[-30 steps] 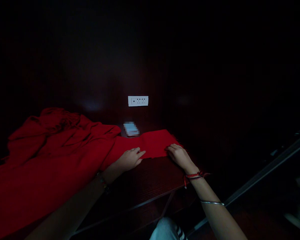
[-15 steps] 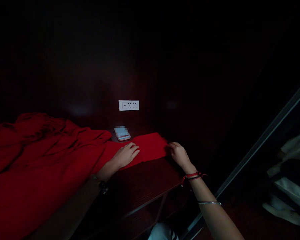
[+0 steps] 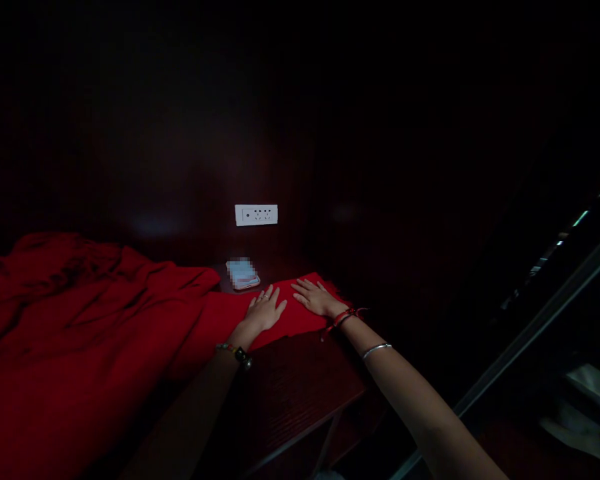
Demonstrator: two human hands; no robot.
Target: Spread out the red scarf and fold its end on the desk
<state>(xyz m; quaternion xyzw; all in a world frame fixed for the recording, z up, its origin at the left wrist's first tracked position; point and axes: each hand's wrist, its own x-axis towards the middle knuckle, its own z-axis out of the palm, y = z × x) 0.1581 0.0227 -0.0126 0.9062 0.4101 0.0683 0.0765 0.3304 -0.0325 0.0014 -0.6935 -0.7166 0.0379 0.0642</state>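
A large red cloth lies bunched at the left, and its narrower, flattened end runs right across a dark wooden desk top. My left hand rests palm down on this flat stretch, fingers spread, a ring on one finger. Beside it, a little to the right, my right hand also lies flat on the cloth with its fingers apart. The cloth's right end looks fringed. Just behind my left hand sits a phone, its screen blurred out.
A white wall socket is set in the dark panel behind the phone. Below the desk top's front edge is a dark open compartment. A metal rail slants along the right, with blurred pale items beyond it.
My right hand has moved left from the cloth's right end, opening from curled fingers to lie flat on it. My left hand stays on the cloth, slightly shifted, its fingers more spread.
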